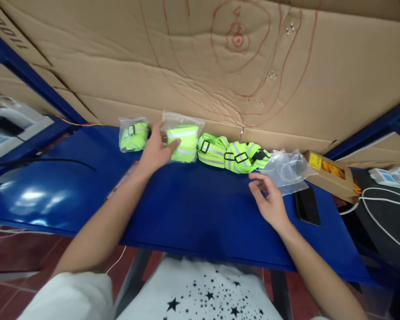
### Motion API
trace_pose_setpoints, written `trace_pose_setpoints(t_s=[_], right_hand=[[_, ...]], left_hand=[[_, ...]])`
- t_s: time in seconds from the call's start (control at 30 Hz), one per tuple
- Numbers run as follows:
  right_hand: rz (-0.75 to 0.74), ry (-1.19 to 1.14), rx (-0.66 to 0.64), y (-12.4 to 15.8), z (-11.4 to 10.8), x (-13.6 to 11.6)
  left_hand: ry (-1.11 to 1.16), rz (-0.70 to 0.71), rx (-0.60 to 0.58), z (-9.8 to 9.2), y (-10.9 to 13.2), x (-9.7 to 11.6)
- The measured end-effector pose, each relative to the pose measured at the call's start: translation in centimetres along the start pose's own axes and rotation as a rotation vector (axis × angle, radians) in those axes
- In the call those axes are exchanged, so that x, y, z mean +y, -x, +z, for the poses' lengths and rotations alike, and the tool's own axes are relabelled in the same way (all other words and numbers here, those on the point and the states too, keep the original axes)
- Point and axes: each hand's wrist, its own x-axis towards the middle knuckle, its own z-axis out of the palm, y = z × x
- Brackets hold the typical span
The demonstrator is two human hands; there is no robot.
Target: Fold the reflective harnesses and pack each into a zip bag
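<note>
My left hand (159, 149) grips the left side of a clear plastic bag (183, 119), thumb across its front. Inside it is a neon-yellow reflective strap (186, 144), folded flat. To the left of that hand sits another bagged reflective strap (134, 137) with a black buckle. My right hand (267, 198) hovers above the blue table with fingers apart and nothing in them. Just beyond it lie bundled reflective straps (235, 153) with black buckles, outside any bag. Crumpled clear plastic bags (285, 169) rest to the right of the bundle.
A dark phone (307, 205) and a cardboard box (333, 175) with orange contents are at the right. Another phone (122, 180) lies partly under my left forearm. A cardboard panel (120, 75) with red drawings stands along the back of the blue table (193, 213).
</note>
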Motion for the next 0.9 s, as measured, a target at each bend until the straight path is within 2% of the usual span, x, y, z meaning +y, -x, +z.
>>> trace_pose_setpoints(t_s=[0.07,0.13,0.23,0.27,0.33,0.4,0.47,0.57,0.63,0.77,0.9], right_hand=[[-0.062,0.086,-0.059,0.2,0.6,0.2],[-0.112,0.145,-0.131,0.3,1.1,0.4],[-0.147,0.213,-0.213,0.6,1.6,0.7],[-0.154,0.236,-0.229,0.7,1.7,0.8],[-0.171,0.278,-0.242,0.7,1.6,1.0],[-0.192,0.317,-0.244,0.7,1.5,1.0],[-0.22,0.349,-0.24,0.6,1.3,1.0],[-0.262,0.402,-0.238,0.3,1.3,1.1],[-0.284,0.441,-0.247,0.2,1.3,1.2],[-0.283,0.51,-0.272,0.2,1.5,1.5],[-0.242,0.552,-0.28,0.5,1.6,1.5]], left_hand=[[-0.123,-0.05,0.009,-0.6,-1.7,-0.7],[-0.243,0.005,0.018,-0.5,-2.1,-0.3],[-0.388,0.311,0.007,0.7,-0.5,2.0],[-0.424,0.429,-0.055,1.3,0.2,2.9],[-0.496,0.615,-0.278,2.7,1.3,4.6],[-0.587,0.693,-0.484,4.2,1.8,5.4],[-0.661,0.67,-0.573,5.7,1.6,5.2],[-0.646,0.58,-0.584,7.5,0.7,4.1],[-0.601,0.535,-0.568,7.9,0.2,3.4],[-0.51,0.452,-0.47,6.5,-0.1,3.7],[-0.103,0.301,-0.381,3.9,-0.5,5.0]])
